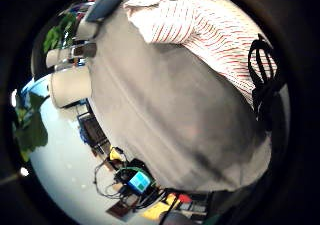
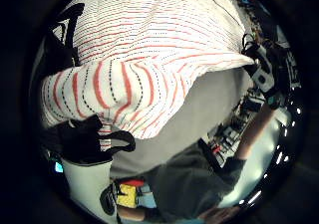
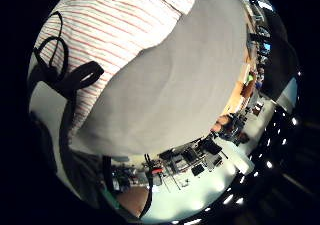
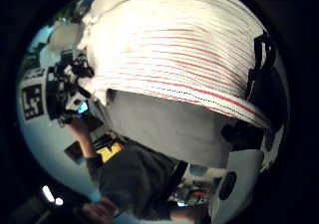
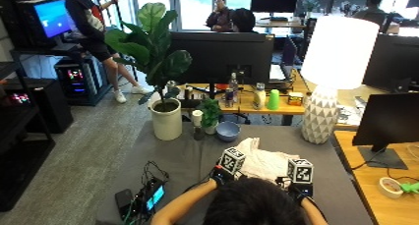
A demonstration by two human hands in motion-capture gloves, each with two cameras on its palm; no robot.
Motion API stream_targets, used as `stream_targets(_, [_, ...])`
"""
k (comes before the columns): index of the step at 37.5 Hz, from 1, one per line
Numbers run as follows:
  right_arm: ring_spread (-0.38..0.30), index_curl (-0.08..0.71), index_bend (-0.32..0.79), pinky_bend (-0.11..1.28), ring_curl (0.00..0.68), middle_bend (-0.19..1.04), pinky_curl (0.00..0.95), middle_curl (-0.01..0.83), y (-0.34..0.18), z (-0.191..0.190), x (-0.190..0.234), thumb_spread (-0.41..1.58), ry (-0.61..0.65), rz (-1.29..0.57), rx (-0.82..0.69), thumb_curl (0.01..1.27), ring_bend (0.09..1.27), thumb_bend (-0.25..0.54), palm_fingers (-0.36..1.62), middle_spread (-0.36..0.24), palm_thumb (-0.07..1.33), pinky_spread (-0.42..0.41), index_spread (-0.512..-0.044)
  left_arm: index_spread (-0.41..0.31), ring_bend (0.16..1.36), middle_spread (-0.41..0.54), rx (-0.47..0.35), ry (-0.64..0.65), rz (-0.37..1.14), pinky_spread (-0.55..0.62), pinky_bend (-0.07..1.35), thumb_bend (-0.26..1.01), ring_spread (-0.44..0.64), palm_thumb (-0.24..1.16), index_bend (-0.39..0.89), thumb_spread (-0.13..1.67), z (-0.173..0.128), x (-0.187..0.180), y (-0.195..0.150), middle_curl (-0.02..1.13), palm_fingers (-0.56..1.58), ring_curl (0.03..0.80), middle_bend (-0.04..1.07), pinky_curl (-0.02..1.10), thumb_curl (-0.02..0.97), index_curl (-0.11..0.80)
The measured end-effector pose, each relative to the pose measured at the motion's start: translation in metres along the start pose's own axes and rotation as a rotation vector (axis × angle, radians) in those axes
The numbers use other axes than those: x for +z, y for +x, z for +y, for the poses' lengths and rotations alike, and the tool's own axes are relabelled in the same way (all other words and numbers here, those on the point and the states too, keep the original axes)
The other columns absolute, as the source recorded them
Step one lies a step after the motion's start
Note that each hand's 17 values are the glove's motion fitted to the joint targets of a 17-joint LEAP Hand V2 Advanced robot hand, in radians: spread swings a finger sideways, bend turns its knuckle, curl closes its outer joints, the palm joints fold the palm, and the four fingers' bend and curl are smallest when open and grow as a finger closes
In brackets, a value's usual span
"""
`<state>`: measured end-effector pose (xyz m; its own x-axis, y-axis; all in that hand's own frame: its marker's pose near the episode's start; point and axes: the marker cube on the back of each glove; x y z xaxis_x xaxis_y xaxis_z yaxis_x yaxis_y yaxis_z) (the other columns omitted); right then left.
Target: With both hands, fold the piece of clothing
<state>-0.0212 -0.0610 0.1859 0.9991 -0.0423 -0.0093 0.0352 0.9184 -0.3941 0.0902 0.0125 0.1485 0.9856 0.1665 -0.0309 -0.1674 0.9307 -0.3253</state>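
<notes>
Striped garment [image 5: 262,162] lies bunched on grey bench [image 5: 190,156] before person. Left hand [image 5: 224,175] and right hand [image 5: 296,184] each pinch near edge. Risk: uneven lift drags cloth askew, fold lands crooked.

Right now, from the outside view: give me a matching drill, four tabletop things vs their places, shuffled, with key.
Things
1. white, red-striped cloth garment
2. round blue bowl
3. white lamp with faceted base
4. tall white plant pot

Places
A. far right corner of the grey table
B. far left, holding the big-leaved plant
C. held by the left hand and right hand
D. beside the small green plant

Pairs: 1-C, 2-D, 3-A, 4-B
</notes>
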Motion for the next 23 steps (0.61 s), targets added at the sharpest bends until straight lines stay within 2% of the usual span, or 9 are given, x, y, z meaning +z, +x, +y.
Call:
stream_targets(2, [-0.228,0.380,0.22,0.51,0.444,0.32,0.398,0.490,-0.004,0.011,-0.007,0.46,-0.034,-0.009,-0.024,0.62,0.51,0.017,1.29,-0.141,1.07,-0.267,-0.235,-0.246,0.56,-0.251,0.067,-0.021,-0.003,-0.32,0.53,0.16,-0.31,0.81,0.25,0.79,-0.003,-0.004,-0.002,0.45,1.20,0.387,0.41,0.41,0.523,0.410])
stream_targets(4, [-0.232,0.393,0.22,0.51,0.449,0.34,0.401,0.497,-0.011,0.027,-0.021,0.43,-0.059,-0.013,-0.052,0.63,0.53,0.008,1.30,-0.143,1.08,-0.271,-0.236,-0.256,0.55,-0.260,0.097,-0.082,-0.003,-0.33,0.52,0.15,-0.32,0.81,0.25,0.76,-0.003,-0.009,-0.006,0.46,1.21,0.394,0.42,0.41,0.541,0.421])
stream_targets(7, [-0.237,0.413,0.22,0.51,0.455,0.35,0.407,0.506,-0.018,0.050,-0.054,0.37,-0.069,-0.018,-0.070,0.65,0.53,-0.005,1.31,-0.144,1.09,-0.276,-0.233,-0.271,0.56,-0.274,0.109,-0.159,-0.006,-0.33,0.49,0.13,-0.33,0.83,0.26,0.70,0.002,-0.033,-0.011,0.48,1.22,0.406,0.43,0.41,0.569,0.440])
stream_targets(10, [-0.240,0.432,0.24,0.51,0.463,0.37,0.409,0.515,-0.015,0.058,-0.096,0.32,-0.042,-0.027,-0.053,0.66,0.54,-0.016,1.32,-0.148,1.10,-0.279,-0.232,-0.284,0.56,-0.281,0.087,-0.135,-0.037,-0.33,0.48,0.11,-0.33,0.84,0.26,0.66,-0.013,-0.066,-0.026,0.49,1.23,0.418,0.45,0.42,0.595,0.458])
stream_targets(12, [-0.241,0.445,0.25,0.51,0.466,0.37,0.414,0.518,-0.009,0.051,-0.123,0.29,-0.006,-0.032,-0.023,0.67,0.54,-0.020,1.32,-0.153,1.10,-0.282,-0.233,-0.291,0.57,-0.286,0.012,-0.147,-0.037,-0.34,0.48,0.11,-0.34,0.84,0.27,0.63,-0.022,-0.090,-0.037,0.50,1.23,0.426,0.45,0.42,0.612,0.471])
stream_targets(15, [-0.244,0.462,0.26,0.51,0.471,0.39,0.417,0.526,0.005,0.028,-0.154,0.26,0.031,-0.033,0.065,0.68,0.54,-0.024,1.32,-0.155,1.10,-0.281,-0.234,-0.301,0.58,-0.293,-0.217,-0.188,-0.033,-0.34,0.47,0.09,-0.34,0.85,0.28,0.60,-0.031,-0.123,-0.049,0.51,1.23,0.437,0.46,0.43,0.635,0.488])
stream_targets(16, [-0.244,0.468,0.27,0.51,0.472,0.39,0.418,0.527,0.008,0.021,-0.162,0.25,0.025,-0.035,0.112,0.68,0.54,-0.024,1.32,-0.152,1.10,-0.281,-0.234,-0.304,0.58,-0.295,-0.263,-0.169,-0.035,-0.34,0.47,0.09,-0.34,0.85,0.28,0.59,-0.033,-0.133,-0.050,0.52,1.23,0.440,0.46,0.43,0.643,0.493])
stream_targets(19, [-0.242,0.482,0.28,0.51,0.477,0.40,0.421,0.532,0.011,0.011,-0.175,0.22,-0.012,-0.054,0.263,0.69,0.55,-0.023,1.32,-0.153,1.10,-0.282,-0.233,-0.307,0.59,-0.300,-0.312,-0.099,-0.058,-0.34,0.46,0.08,-0.34,0.86,0.28,0.56,-0.046,-0.149,-0.049,0.53,1.21,0.450,0.47,0.44,0.664,0.507])
stream_targets(23, [-0.243,0.501,0.28,0.51,0.482,0.41,0.427,0.538,-0.002,0.012,-0.179,0.19,0.100,-0.058,0.285,0.70,0.55,-0.025,1.31,-0.153,1.09,-0.281,-0.234,-0.305,0.60,-0.295,-0.365,-0.057,-0.107,-0.33,0.37,0.06,-0.34,0.86,0.28,0.57,-0.092,-0.137,-0.056,0.54,1.15,0.462,0.47,0.42,0.688,0.523])
